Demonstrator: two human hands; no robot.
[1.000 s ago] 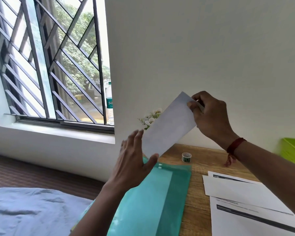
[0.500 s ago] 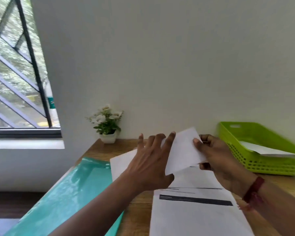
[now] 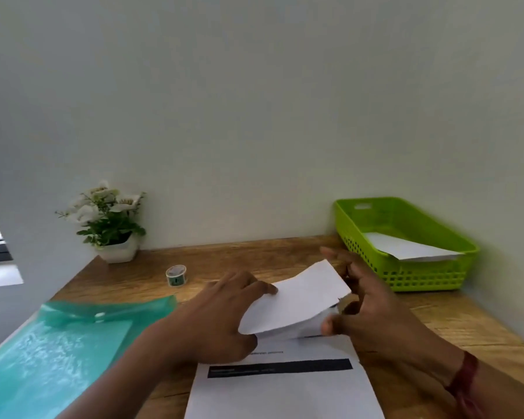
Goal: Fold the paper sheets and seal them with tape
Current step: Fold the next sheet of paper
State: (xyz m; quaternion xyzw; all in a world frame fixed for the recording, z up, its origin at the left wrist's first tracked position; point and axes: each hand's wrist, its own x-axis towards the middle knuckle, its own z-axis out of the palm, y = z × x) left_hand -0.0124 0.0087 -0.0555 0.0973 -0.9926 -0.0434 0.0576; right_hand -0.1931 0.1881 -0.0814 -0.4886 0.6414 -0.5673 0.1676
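A folded white paper (image 3: 297, 300) hangs just above the wooden desk (image 3: 242, 261), held between both hands. My left hand (image 3: 215, 316) grips its left end with the fingers on top. My right hand (image 3: 372, 309) holds its right end, thumb below and fingers spread behind. Under them lies a stack of flat printed sheets (image 3: 285, 388) with a black bar across the top page. A small roll of tape (image 3: 176, 275) stands on the desk to the left, apart from both hands.
A green plastic basket (image 3: 412, 276) with a folded paper inside sits at the back right against the wall. A teal plastic folder (image 3: 52, 349) lies at the left. A small white flowerpot (image 3: 115, 237) stands in the back left corner.
The view swung right and down from the window to the desk. Both hands lowered the folded paper from in front of the wall to just above the printed sheets.
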